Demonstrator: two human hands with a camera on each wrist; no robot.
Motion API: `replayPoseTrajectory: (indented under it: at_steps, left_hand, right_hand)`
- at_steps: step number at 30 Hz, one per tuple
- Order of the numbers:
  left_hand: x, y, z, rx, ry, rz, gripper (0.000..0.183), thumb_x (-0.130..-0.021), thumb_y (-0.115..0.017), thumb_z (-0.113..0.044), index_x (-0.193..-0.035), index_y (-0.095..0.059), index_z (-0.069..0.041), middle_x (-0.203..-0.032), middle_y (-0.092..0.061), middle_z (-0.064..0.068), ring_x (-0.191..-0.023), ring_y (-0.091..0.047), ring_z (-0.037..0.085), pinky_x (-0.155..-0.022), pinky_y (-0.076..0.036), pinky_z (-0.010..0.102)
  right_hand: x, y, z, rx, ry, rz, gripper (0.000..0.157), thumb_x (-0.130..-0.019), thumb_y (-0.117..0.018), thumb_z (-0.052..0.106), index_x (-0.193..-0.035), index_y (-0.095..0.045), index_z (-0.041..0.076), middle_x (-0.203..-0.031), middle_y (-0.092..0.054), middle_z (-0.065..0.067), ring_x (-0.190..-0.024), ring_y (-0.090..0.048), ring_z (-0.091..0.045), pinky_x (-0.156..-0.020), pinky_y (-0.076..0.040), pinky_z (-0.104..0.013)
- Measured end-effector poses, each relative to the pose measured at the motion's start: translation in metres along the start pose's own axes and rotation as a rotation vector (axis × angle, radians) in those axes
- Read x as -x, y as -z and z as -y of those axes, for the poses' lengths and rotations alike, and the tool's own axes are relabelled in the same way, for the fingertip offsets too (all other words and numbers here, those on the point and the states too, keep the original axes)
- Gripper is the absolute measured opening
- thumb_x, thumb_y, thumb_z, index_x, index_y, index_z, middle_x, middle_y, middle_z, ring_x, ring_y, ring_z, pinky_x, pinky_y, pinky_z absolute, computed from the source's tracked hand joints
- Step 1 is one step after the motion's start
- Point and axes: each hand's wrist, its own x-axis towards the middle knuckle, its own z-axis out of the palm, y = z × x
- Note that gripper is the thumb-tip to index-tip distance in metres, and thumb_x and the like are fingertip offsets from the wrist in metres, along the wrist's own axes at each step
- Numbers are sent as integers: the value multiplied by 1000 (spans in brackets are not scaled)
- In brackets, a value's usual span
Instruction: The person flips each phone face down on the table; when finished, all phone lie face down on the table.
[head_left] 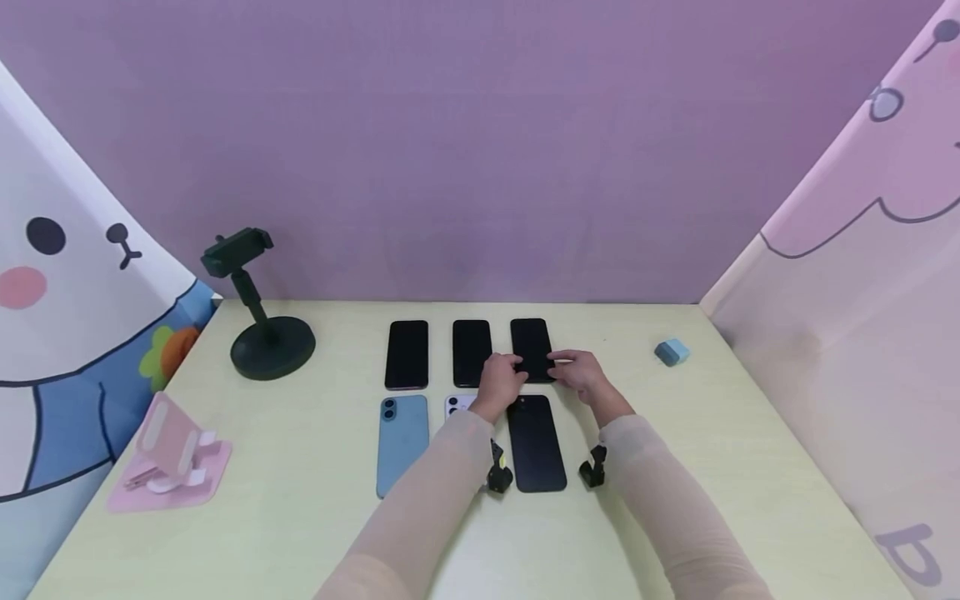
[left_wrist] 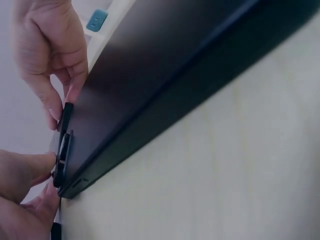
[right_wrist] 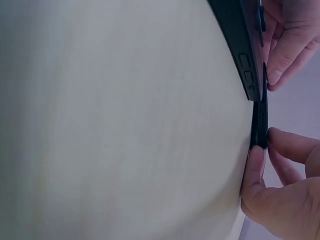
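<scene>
A black phone (head_left: 531, 346) lies screen up at the right end of the back row. My left hand (head_left: 499, 385) pinches its left edge near the bottom corner, while the right hand (head_left: 583, 377) holds the opposite edge with thumb and fingers. In the right wrist view, the right fingertips are right at the end of that thin phone (right_wrist: 261, 122). Just in front lies a dark phone (head_left: 537, 446) with its back and cameras facing up. Under the left forearm, a pale purple phone (head_left: 459, 403) is mostly hidden.
Two more dark-screened phones, one at the left (head_left: 407, 355) and one in the middle (head_left: 468, 346), share the back row. A blue phone (head_left: 401, 442) lies front left. Further left stand a black phone stand (head_left: 272, 346) and a pink stand (head_left: 172, 446). A small blue block (head_left: 672, 352) sits right.
</scene>
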Motion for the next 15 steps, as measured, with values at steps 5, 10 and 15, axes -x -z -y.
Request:
replayPoseTrajectory:
  at_steps: [5,10,15]
  left_hand:
    - [0,2,-1,28,2,0,26,-90,-70,-7,-114,-69,2,-103,-66,15,-103,-59,30,-88,-49,36]
    - [-1,3,-4,12,7,12,27,-91,-69,-7,-116,-69,3,-111,-67,16,-110,-58,32,-94,-47,37]
    - [1,3,-6,10,1,24,28,-92,-67,-7,-118,-67,3,-115,-66,16,-113,-57,32,-95,-46,37]
  right_hand:
    - [-1,1,1,-39,4,13,37,-92,-62,-3,-129,-59,-4,-128,-55,-22,-72,-58,-12,-68,-50,-23]
    - [2,4,5,-115,21,29,37,-93,-59,-3,-129,-57,-7,-102,-61,-12,-64,-54,-10,-63,-48,-23]
    - [6,5,10,-200,46,30,37,-95,-58,-1,-131,-56,-6,-101,-57,-8,-64,-52,-7,-64,-47,-21]
